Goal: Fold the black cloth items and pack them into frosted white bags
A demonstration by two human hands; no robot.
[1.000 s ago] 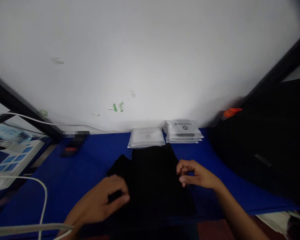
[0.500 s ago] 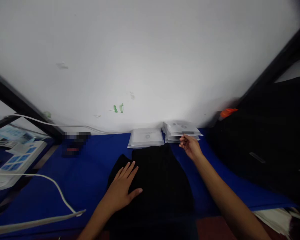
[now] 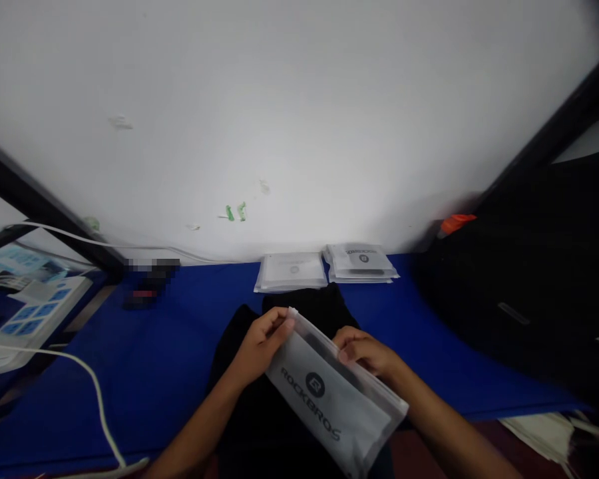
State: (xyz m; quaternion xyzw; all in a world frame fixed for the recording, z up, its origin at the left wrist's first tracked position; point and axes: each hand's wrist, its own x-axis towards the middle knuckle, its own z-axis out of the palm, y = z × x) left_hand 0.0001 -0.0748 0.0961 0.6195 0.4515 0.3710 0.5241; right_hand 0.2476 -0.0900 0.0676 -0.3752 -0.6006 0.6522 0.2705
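Observation:
A frosted zip bag (image 3: 324, 392) printed "ROCKBROS" with a round logo is held up by both hands, its slider edge toward the wall. My left hand (image 3: 262, 342) pinches the bag's upper left corner, by the end of the zip. My right hand (image 3: 364, 349) grips the zip edge near its middle, thumb on the near face. Something dark shows faintly through the bag. Below it lies a folded black cloth (image 3: 239, 332), partly hidden by the bag and hands.
Against the wall sit two piles of similar zip bags, a left pile (image 3: 292, 271) and a right pile (image 3: 362, 263). A large black covered shape (image 3: 524, 279) with an orange piece (image 3: 456, 224) stands right. White cables (image 3: 100, 399) and a power strip (image 3: 44, 319) are at left.
My right hand has taken a bag from the right pile and brought it over the black cloth. My left hand has lifted off the cloth and taken the bag's corner.

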